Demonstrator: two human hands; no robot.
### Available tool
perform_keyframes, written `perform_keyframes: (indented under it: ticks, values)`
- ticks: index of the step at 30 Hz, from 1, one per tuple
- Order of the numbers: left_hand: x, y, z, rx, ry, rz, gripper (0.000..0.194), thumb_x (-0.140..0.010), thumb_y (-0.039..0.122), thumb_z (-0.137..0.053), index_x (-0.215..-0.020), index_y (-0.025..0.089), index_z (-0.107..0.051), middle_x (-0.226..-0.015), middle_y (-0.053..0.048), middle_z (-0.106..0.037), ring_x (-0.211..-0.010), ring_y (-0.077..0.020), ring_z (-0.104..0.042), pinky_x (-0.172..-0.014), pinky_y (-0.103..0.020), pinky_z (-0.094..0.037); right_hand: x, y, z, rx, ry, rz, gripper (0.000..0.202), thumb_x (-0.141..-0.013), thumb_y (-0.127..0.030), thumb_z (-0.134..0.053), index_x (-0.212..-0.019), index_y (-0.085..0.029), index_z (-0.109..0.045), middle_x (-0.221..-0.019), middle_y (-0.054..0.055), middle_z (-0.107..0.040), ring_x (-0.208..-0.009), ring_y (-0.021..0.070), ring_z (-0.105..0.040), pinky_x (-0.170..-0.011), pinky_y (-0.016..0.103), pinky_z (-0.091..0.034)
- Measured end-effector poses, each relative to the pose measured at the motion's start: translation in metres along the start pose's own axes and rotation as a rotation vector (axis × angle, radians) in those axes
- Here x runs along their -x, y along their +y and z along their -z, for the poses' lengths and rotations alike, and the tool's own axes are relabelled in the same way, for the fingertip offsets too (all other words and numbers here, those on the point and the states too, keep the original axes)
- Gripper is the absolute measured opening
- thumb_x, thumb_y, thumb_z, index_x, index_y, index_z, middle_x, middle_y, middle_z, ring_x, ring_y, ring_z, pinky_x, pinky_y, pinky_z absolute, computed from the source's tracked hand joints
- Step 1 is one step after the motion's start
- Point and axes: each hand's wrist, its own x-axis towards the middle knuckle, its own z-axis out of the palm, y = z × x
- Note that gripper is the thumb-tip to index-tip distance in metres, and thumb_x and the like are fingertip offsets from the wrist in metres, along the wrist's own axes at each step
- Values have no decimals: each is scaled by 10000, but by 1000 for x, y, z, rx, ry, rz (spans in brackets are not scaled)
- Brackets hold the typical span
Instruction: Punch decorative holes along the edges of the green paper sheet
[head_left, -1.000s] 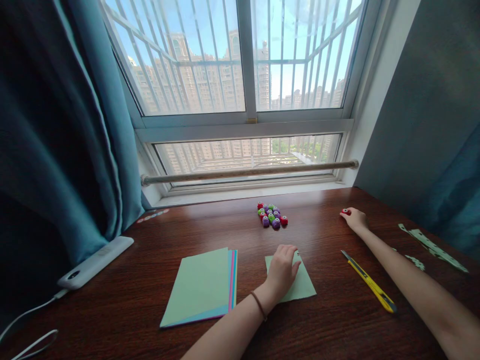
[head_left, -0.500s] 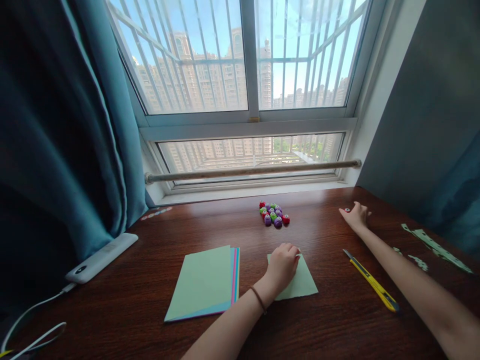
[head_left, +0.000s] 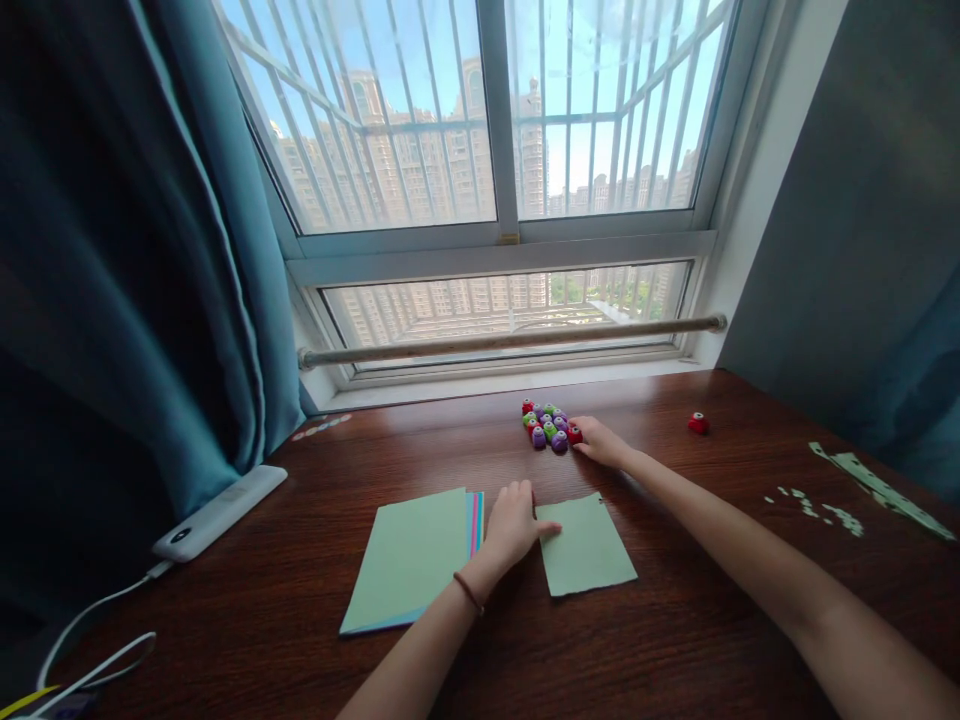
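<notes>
My left hand (head_left: pixel 514 522) lies between the paper stack and a small green sheet (head_left: pixel 589 550), its thumb out over the sheet's left edge and the fingers holding nothing. A small dark mark shows at the sheet's top corner. My right hand (head_left: pixel 598 443) reaches to the cluster of small red, green and purple pieces (head_left: pixel 549 427), its fingers around the red piece (head_left: pixel 574 435) at the cluster's right end. Another red piece (head_left: pixel 698 424) stands alone at the far right of the table.
Left of centre lies a stack of coloured paper (head_left: pixel 409 555). Green paper strips (head_left: pixel 885 490) and scraps (head_left: pixel 844 518) lie at the right. A white power strip (head_left: pixel 221 512) with a cable is at the left, by the curtain (head_left: pixel 247 300). A window rail (head_left: pixel 510 341) runs behind.
My right hand has moved left from the lone red piece to the cluster. My left hand has shifted left, uncovering the small sheet. The yellow cutter is no longer visible.
</notes>
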Motion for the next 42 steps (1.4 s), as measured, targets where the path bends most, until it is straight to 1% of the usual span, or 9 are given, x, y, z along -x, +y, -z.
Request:
perform_keyframes:
  ticks: [4, 9, 12, 15, 18, 23, 26, 29, 42]
  values:
    - [-3, -11, -3, 78, -20, -30, 427, -472, 426, -787, -676, 182, -502, -737, -20, -538, -739, -221, -500, -607, -270, -317, 2, -4, 0, -39, 49, -118, 268, -663, -131, -608, -930, -138, -622, -933, 98, -590, -928, 240, -531, -882, 358, -387]
    - [-6, -14, -5, 254, -32, -66, 342, -503, 355, -766, -631, 183, -500, -648, 11, -521, -689, -193, -478, -578, -257, -295, 38, -23, 10, -164, 133, -278, 265, -752, -357, -572, -870, -123, -612, -824, 89, -612, -772, 214, -588, -746, 360, -469]
    - [-7, -14, -8, 415, -48, -92, 248, -617, 337, -681, -635, 179, -491, -601, 35, -492, -611, -149, -464, -553, -239, -303, 73, -40, 15, -517, 86, -413, 341, -760, -463, -555, -818, -129, -582, -744, 66, -620, -701, 196, -617, -630, 311, -508]
    - [-8, -13, -11, 589, -55, -105, 232, -713, 381, -578, -680, 176, -473, -596, 39, -495, -574, -127, -474, -532, -220, -329, 104, -54, 17, -918, 113, -592, 362, -690, -468, -648, -800, -138, -550, -794, 72, -626, -665, 177, -622, -558, 270, -513]
    - [-7, -10, -13, 730, -44, -91, 281, -752, 452, -514, -740, 180, -446, -615, 29, -527, -549, -126, -494, -501, -213, -355, 121, -60, 14, -1022, 231, -665, 381, -664, -443, -690, -877, -160, -549, -790, 58, -633, -592, 137, -605, -483, 223, -500]
    - [-5, -7, -13, 855, 33, -65, 288, -786, 467, -479, -768, 184, -428, -620, 29, -524, -528, -114, -486, -478, -200, -358, 126, -65, 8, -1137, 322, -671, 408, -602, -376, -752, -906, -160, -588, -789, 51, -633, -688, 167, -628, -631, 264, -551]
    - [-4, -7, -13, 883, 93, -52, 278, -797, 457, -479, -784, 183, -430, -617, 33, -504, -539, -110, -479, -484, -194, -350, 125, -69, 5, -1255, 321, -665, 455, -567, -340, -774, -943, -162, -590, -873, 59, -633, -793, 198, -634, -799, 309, -526]
    - [-3, -6, -13, 883, 129, -48, 262, -803, 439, -479, -795, 181, -439, -621, 30, -507, -546, -110, -479, -485, -191, -341, 127, -71, 2, -1276, 315, -640, 491, -554, -289, -779, -991, -176, -584, -912, 51, -630, -840, 205, -627, -869, 337, -492]
    - [4, 5, -4, 726, 219, -90, 185, -819, 342, -474, -753, 169, -468, -585, 39, -506, -513, -98, -438, -494, -192, -317, 133, -76, 0, -1084, 229, -524, 411, -672, -352, -695, -1007, -147, -572, -901, 70, -617, -724, 169, -614, -678, 284, -511]
